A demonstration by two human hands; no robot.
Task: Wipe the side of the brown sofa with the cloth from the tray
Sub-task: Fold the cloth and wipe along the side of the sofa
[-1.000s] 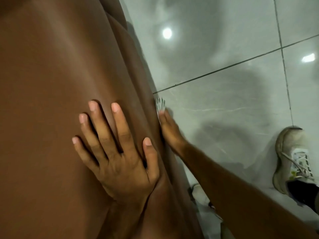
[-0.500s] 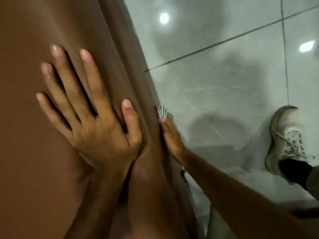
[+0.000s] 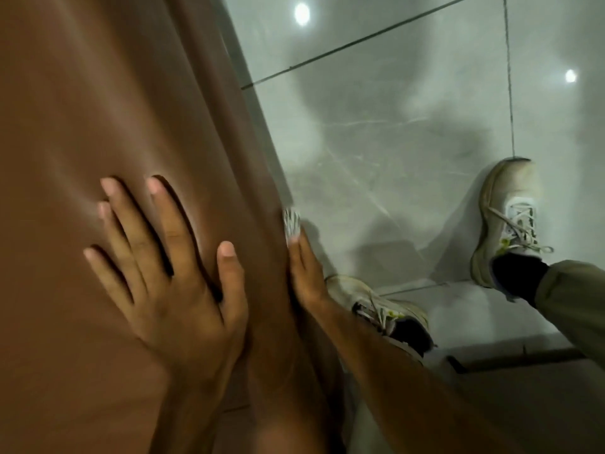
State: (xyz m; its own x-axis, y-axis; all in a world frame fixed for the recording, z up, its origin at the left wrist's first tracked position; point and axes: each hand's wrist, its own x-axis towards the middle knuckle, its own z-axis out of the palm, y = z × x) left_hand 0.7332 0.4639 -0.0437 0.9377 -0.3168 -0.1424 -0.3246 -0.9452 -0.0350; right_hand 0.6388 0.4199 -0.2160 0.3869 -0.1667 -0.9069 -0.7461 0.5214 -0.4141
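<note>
The brown sofa (image 3: 108, 126) fills the frame's left, its smooth top facing us, and beside it lies the grey tiled floor (image 3: 393, 132). Two white sneakers (image 3: 505, 221) stand on those tiles, well clear of the sofa's side. On top of the sofa the left hand (image 3: 173, 286) lies flat, fingers spread, grasping nothing. Against the sofa's side the right hand (image 3: 306, 273) presses a striped cloth (image 3: 291, 222), only a corner peeking past the fingertips.

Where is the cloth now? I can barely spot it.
In the head view, right of centre: the striped cloth peeks beyond the right hand, pressed against the brown sofa side.
</note>
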